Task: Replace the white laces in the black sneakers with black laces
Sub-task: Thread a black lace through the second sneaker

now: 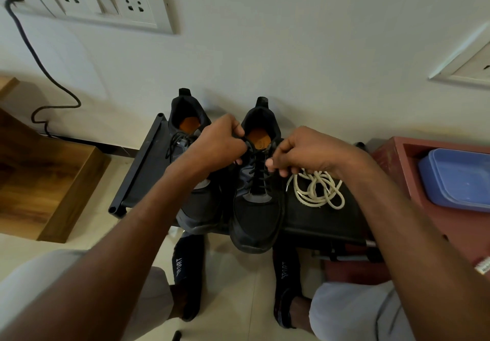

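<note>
Head view: both hands [220,141] [305,152] pinched limp black lace [258,173] ends at right sneaker's [256,208] top eyelets; grip near tips.

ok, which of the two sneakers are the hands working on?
The right-hand sneaker, beside the white laces. Both hands, left and right, pinch its black lace at the top eyelets; the other sneaker sits untouched.

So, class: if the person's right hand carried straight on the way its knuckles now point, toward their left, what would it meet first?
Most likely the black lace up the right-hand sneaker, then the left hand just beyond. Depth is unclear from this one view.
</note>
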Available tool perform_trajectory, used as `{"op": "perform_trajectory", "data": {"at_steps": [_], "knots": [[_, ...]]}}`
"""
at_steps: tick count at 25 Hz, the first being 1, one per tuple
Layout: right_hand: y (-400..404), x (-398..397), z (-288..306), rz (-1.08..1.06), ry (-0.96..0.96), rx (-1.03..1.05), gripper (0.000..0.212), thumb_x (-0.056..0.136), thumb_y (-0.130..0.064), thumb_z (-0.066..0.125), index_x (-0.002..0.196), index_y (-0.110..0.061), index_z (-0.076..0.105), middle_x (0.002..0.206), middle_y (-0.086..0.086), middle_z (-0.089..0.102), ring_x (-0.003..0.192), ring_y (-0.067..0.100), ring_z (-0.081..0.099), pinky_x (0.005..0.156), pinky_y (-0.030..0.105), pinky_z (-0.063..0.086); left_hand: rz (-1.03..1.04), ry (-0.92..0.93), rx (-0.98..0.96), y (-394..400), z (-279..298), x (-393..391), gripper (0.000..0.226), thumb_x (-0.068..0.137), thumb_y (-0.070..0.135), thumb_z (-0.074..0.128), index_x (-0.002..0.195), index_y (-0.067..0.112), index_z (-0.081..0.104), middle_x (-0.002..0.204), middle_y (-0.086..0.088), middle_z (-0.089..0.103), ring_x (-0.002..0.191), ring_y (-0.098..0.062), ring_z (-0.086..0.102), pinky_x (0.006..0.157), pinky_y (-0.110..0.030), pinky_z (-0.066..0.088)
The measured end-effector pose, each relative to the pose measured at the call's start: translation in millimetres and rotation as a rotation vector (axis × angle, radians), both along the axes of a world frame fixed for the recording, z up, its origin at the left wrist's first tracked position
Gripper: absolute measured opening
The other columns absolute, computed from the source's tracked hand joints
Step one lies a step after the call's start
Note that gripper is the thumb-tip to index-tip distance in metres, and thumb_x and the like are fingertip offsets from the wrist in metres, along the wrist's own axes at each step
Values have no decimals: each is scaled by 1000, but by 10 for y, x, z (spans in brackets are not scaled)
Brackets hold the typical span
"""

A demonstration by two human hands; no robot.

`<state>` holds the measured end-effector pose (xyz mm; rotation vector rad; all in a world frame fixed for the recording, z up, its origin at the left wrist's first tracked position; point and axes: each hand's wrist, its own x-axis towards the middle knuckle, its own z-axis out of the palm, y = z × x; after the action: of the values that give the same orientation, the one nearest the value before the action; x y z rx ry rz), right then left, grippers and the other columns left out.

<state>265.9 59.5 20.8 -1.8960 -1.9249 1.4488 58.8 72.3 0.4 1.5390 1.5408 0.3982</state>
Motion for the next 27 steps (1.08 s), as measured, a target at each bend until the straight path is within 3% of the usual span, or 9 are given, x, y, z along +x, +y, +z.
{"op": "perform_trajectory", "data": {"at_steps": [2,5,8,11,13,18,22,24,27], "knots": [[-8,-19,97,67,185,-45,15,101,-22,68,99,-18,82,76,0,71,62,8,52,51,20,36,3,-134,-64,-14,105,19,7,101,17,58,102,12,63,79,-6,76,74,-21,73,67,-32,54],[-6,-87,112,93,317,3,18,104,-14,62,108,-20,78,76,1,70,61,9,53,52,23,35,32,-226,-171,-41,227,-2,57,106,53,47,104,3,72,77,-7,76,88,-28,77,83,-37,59],[-47,-230,51,25,360,109,11,98,-12,72,107,-12,77,62,2,65,50,7,50,47,19,37,92,-281,-280,-49,275,-35,72,99,66,45,110,0,73,92,-16,78,93,-29,78,91,-43,61],[-76,-357,-18,-27,400,242,13,96,-10,74,105,-1,75,59,2,61,51,8,53,49,19,40,66,-323,-313,-58,322,-39,63,99,62,51,113,4,74,101,-19,78,97,-31,77,93,-47,61],[-86,-385,0,-8,384,233,14,103,-12,65,109,-9,77,62,7,58,49,8,49,48,19,39,61,-344,-326,-67,368,-46,60,101,57,53,115,3,73,102,-22,77,100,-35,76,93,-48,60],[-122,-376,116,-9,369,228,30,102,4,53,103,-11,79,60,6,56,44,3,44,44,13,36,85,-298,-298,-110,456,-84,48,106,40,55,115,-5,70,103,-26,74,86,-30,75,76,-36,59],[-71,-392,60,-142,272,303,32,99,-2,52,86,-19,76,57,1,62,48,11,54,51,22,45,140,-302,-252,-139,516,-58,40,108,40,49,87,8,61,94,-21,78,91,-34,78,77,-36,57],[-42,-359,30,-210,200,236,27,95,-4,53,90,-20,74,63,-1,70,54,12,61,49,24,43,112,-339,-247,-152,558,-59,37,107,40,53,81,14,55,94,-22,78,91,-36,77,82,-40,59],[-61,-385,39,-222,227,4,17,98,-9,56,99,-19,70,76,-1,75,66,12,69,53,25,41,-13,-372,-282,-163,589,-116,31,105,37,58,87,12,63,97,-21,78,94,-35,77,89,-43,61]]}}
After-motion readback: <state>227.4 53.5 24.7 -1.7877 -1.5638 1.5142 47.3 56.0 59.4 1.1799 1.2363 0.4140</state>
